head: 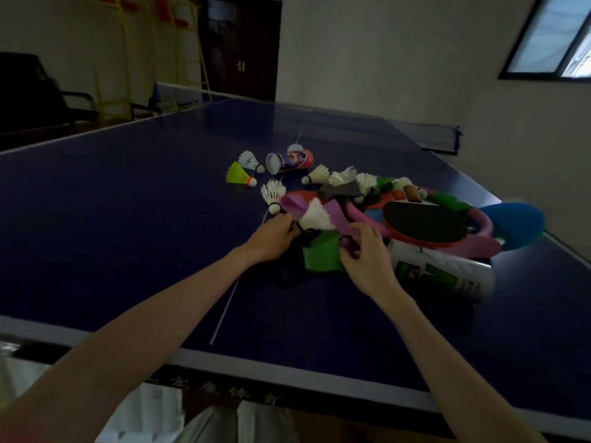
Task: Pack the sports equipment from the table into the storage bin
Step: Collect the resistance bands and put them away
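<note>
A blue table tennis table (128, 193) carries a heap of gear. A black-faced paddle (425, 226) lies on coloured resistance bands (479, 219) right of both hands, above a white shuttlecock tube (447, 270). The right hand (364, 254) pinches a pink band (339, 219); the left hand (275, 235) grips a black cord beside a white shuttlecock (316, 215). A yellow shuttlecock (240, 175) lies farther off.

shuttlecocks (251, 159), paddle (425, 222), possibly bands, heaped on blue table (128, 203).

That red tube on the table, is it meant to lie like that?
Probably not. The red tube lies tipped on its side, open end showing, with shuttlecocks, such as the yellow-green one, scattered loose around it on the table.
</note>
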